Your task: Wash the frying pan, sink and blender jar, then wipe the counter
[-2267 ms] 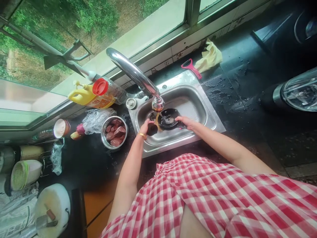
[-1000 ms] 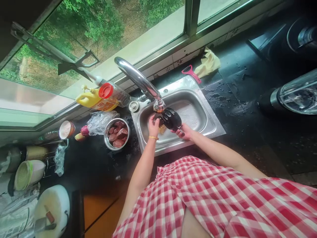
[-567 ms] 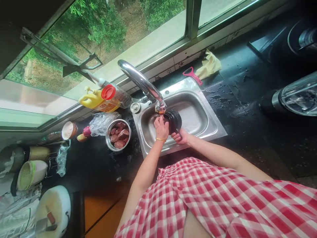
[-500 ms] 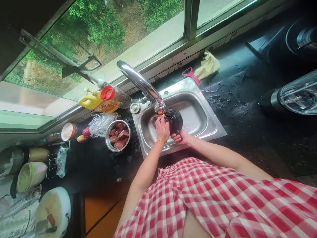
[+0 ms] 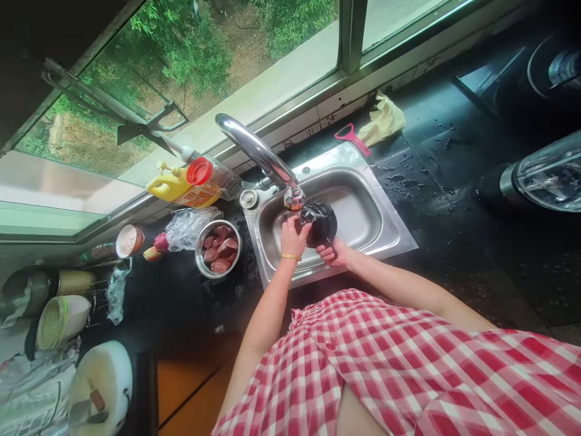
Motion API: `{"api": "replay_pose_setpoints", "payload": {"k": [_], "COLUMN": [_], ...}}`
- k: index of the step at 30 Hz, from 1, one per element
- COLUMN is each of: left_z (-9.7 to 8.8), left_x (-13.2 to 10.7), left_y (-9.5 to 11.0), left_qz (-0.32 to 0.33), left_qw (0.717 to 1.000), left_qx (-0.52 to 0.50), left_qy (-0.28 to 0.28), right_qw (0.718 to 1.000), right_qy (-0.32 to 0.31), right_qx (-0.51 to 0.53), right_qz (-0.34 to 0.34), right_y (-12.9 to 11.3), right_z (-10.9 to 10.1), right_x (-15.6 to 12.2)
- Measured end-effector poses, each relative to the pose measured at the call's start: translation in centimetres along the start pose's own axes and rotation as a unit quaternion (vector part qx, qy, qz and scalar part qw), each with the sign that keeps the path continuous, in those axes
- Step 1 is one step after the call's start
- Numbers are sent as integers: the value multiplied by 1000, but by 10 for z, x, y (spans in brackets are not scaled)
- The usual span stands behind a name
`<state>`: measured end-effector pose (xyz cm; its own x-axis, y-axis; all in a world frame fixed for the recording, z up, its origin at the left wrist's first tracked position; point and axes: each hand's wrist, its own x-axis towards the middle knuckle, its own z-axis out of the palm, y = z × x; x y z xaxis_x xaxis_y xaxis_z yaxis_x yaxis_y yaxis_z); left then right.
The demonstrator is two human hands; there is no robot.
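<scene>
A round, glossy black piece (image 5: 320, 223) is held low in the steel sink (image 5: 363, 200), beneath the faucet (image 5: 258, 148). Its exact kind I cannot make out. My left hand (image 5: 294, 237), with a gold bangle on the wrist, grips its left edge with bent fingers and thumb. From the lower right, my right hand (image 5: 333, 252) curls its fingers around the near side. Part of the piece is hidden behind my hands and the spout head.
Left of the sink stands a steel bowl of dark red meat pieces (image 5: 221, 251). A yellow bottle (image 5: 170, 188) and a red-lidded jar (image 5: 200, 172) are behind it. A pink peeler (image 5: 353, 139) and a cream cloth (image 5: 384, 118) lie at the back right.
The black piece has turned in my hands, its rounded face now showing more. My left hand has shifted slightly left and its thumb has spread out.
</scene>
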<state>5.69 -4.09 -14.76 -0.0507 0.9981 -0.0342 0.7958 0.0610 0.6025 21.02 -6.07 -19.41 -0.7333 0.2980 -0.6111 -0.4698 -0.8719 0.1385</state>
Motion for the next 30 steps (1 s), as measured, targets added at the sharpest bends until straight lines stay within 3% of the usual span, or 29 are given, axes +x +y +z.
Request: {"api": "replay_pose_setpoints", "payload": {"k": [5, 8, 10, 12, 15, 17, 19, 21, 22, 24, 26, 28, 30], "left_z": [9, 20, 26, 25, 14, 3, -7, -10, -10, -4, 6, 15, 19], "left_x": [7, 10, 9, 6, 7, 12, 17, 21, 21, 19, 15, 11, 10], "left_y": [9, 6, 1, -8, -25, -33, -36, -33, -29, -20, -11, -7, -8], "left_qz": [-117, -120, -52, 73, 261, 333, 358, 325, 275, 128, 1, -27, 12], "left_qw": [993, 992, 999, 997, 959, 929, 916, 929, 946, 979, 990, 992, 991], "left_qx": [1, -14, -1, 21, 47, 59, 62, 60, 62, 74, 87, 102, 127], "left_qy": [-26, -20, -16, -30, -100, -149, -172, -167, -159, -144, -114, -66, -32], "right_qw": [1000, 999, 1000, 1000, 999, 998, 998, 999, 999, 1000, 1000, 1000, 1000], "right_qy": [21, 23, 17, 10, 4, 5, 10, 13, 12, 12, 11, 8, 3], "right_qx": [-7, -4, -4, -6, -24, -43, -48, -39, -34, -25, -17, -10, -6], "right_qz": [-22, -31, -23, -7, 33, 52, 38, 11, 1, -6, -6, -2, 3], "right_y": [9, 13, 12, 8, 0, -5, -8, -9, -8, -7, -4, -1, 2], "right_z": [0, 2, 1, -2, -10, -14, -14, -10, -7, -1, 4, 7, 6], "right_x": [14, 17, 14, 7, -7, -12, -14, -12, -9, -2, 5, 11, 15]}}
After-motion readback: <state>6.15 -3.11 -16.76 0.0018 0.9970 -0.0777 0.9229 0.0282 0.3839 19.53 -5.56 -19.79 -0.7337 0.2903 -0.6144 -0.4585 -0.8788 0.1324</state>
